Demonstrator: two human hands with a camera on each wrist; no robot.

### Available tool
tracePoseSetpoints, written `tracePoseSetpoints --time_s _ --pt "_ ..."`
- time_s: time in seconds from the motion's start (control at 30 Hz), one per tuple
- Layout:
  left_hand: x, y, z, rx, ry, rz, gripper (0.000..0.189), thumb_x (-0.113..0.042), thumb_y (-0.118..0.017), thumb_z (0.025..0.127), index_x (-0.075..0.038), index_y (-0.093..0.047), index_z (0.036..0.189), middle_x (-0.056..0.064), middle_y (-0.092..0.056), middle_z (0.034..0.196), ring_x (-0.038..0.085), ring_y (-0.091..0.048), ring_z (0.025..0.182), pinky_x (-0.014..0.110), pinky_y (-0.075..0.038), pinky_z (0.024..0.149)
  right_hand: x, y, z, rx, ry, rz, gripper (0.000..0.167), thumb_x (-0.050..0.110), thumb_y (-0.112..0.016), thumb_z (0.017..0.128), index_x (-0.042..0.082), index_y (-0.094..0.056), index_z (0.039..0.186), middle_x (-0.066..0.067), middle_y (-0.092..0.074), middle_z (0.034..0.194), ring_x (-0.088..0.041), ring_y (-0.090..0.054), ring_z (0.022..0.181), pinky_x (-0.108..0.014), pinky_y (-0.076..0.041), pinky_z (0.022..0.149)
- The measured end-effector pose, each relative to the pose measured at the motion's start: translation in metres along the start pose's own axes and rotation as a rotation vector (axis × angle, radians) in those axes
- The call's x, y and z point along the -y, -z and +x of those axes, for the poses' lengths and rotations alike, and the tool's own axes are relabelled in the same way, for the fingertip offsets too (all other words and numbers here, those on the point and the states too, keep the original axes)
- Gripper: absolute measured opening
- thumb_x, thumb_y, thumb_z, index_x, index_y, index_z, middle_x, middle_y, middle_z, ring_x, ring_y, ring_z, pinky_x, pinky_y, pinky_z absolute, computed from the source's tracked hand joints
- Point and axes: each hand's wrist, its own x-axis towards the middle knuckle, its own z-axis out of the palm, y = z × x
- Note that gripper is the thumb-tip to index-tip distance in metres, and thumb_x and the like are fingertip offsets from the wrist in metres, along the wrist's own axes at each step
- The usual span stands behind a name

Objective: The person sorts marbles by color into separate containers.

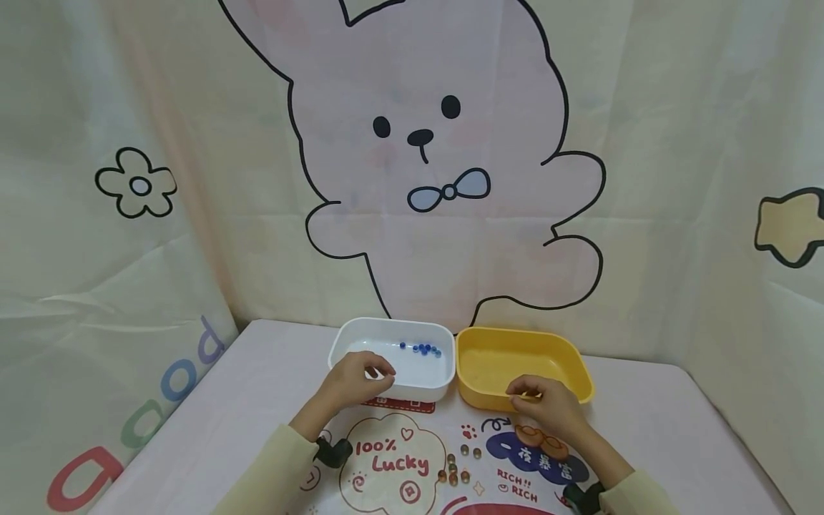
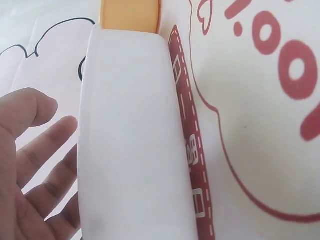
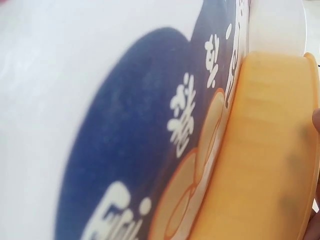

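My left hand (image 1: 357, 379) hovers over the front left part of a white plastic tub (image 1: 421, 391), its fingers loosely bent and nothing between them. In the left wrist view, its thumb and fingers stand apart beyond the tub's wall (image 2: 132, 135). Several small blue beads (image 1: 425, 349) lie on the tub's floor toward the back right. Over the front rim of a yellow tub (image 1: 524, 336) is my right hand (image 1: 547, 404), fingers relaxed and curved, with no held thing visible. Only bits of its fingers show at the right wrist view's edge, beside the yellow wall (image 3: 265, 150).
Several brown beads (image 1: 453, 469) lie on the printed tablecloth (image 1: 393, 493) in front of the tubs. The two tubs stand side by side. Behind the table hangs a curtain (image 1: 425, 272) with a cartoon animal. Dark bands (image 1: 333, 453) circle both wrists.
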Motion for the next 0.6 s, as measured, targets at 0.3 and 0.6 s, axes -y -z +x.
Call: tracePoseSetpoints --time_s 0.3,0.6 --pt "0.0030 -0.0059 -0.0036 -0.007 0.010 -0.029 0.011 -0.025 -0.069 0.083 -0.021 -0.075 0.091 -0.010 -0.068 0.090 0.009 -0.059 0.082 0.024 -0.048 0.062 0.0004 -0.0002 -0.0016 -0.020 0.020 0.003 0.010 0.018 -0.073 0.083 0.026 -0.072 0.090 0.013 -0.068 0.089 -0.009 -0.060 0.086 -0.019 -0.051 0.079" --pt "0.0072 -0.0098 -0.0044 -0.027 0.013 -0.061 0.009 -0.023 -0.070 0.082 -0.025 -0.075 0.090 -0.010 -0.069 0.092 0.009 -0.061 0.083 0.024 -0.048 0.064 0.0018 0.0033 -0.0024 -0.028 0.074 0.057 0.009 0.017 -0.074 0.083 0.021 -0.072 0.091 0.010 -0.069 0.090 -0.006 -0.058 0.082 -0.019 -0.051 0.075"
